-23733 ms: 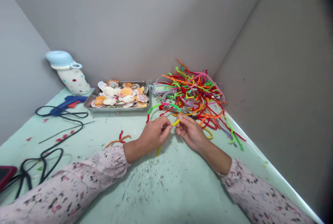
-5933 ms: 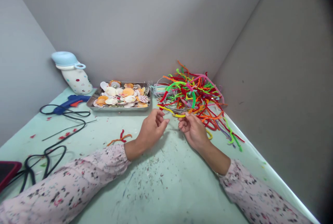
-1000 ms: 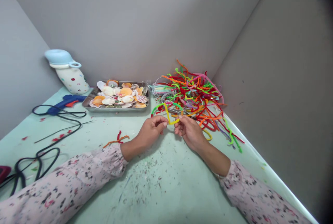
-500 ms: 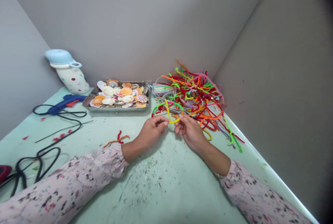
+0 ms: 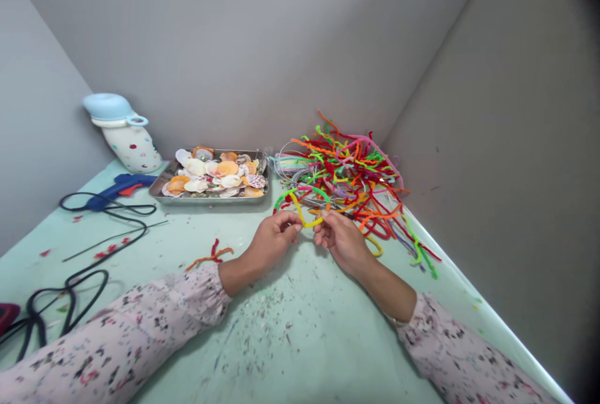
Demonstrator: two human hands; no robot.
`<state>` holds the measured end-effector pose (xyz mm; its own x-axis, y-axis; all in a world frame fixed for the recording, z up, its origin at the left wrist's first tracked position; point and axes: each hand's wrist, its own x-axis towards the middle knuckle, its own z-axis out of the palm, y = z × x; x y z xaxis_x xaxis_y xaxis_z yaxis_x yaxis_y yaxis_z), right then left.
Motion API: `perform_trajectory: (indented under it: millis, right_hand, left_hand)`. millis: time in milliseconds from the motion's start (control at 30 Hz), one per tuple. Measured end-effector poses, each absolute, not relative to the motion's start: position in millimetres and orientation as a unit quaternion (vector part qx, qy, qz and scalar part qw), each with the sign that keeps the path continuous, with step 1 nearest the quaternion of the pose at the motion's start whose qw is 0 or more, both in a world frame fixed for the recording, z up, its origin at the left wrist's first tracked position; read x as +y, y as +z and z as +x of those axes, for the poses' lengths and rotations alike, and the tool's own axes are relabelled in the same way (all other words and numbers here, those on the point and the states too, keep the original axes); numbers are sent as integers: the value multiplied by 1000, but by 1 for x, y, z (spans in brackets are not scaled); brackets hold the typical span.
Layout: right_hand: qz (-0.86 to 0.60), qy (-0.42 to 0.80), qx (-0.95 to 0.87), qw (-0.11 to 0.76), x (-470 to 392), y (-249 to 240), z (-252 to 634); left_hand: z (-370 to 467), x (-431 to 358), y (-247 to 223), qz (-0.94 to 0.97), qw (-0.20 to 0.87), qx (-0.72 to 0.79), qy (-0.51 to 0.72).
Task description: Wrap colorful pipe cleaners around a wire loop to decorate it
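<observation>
Between my hands, above the middle of the table, is a ring of pipe cleaners (image 5: 304, 189) in green, pink, red, orange and yellow. My left hand (image 5: 276, 238) pinches its left side, near where a yellow pipe cleaner (image 5: 297, 207) bends at the ring's lower edge and slants up across the inside. My right hand (image 5: 342, 235) pinches the right side, by the orange and yellow sections. Fingertips hide parts of the ring at both grips. Just left of my left wrist lies a small twisted orange and red pipe cleaner piece (image 5: 212, 256).
A metal tray (image 5: 210, 201) of seashells stands at the back. Behind my right hand spreads a tangled heap of pipe cleaners (image 5: 360, 166). At left are a blue glue gun (image 5: 112, 190), its looping black cord (image 5: 70, 285) and a white bottle (image 5: 134, 149) with a light blue lid.
The yellow pipe cleaner's free end has tipped left and down, so it leans more across the ring. Both hands keep their pinch in nearly the same place.
</observation>
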<state>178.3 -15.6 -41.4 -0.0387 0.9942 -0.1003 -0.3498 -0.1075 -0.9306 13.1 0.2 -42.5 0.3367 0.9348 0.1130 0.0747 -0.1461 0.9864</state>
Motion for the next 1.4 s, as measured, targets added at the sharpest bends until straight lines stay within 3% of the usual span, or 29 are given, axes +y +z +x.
perform_trajectory:
  millis: [1400]
  right_hand:
    - [-421,609,-385,550,-15,-43,179]
  left_hand:
    - [12,-1,-42,676,455,401,418]
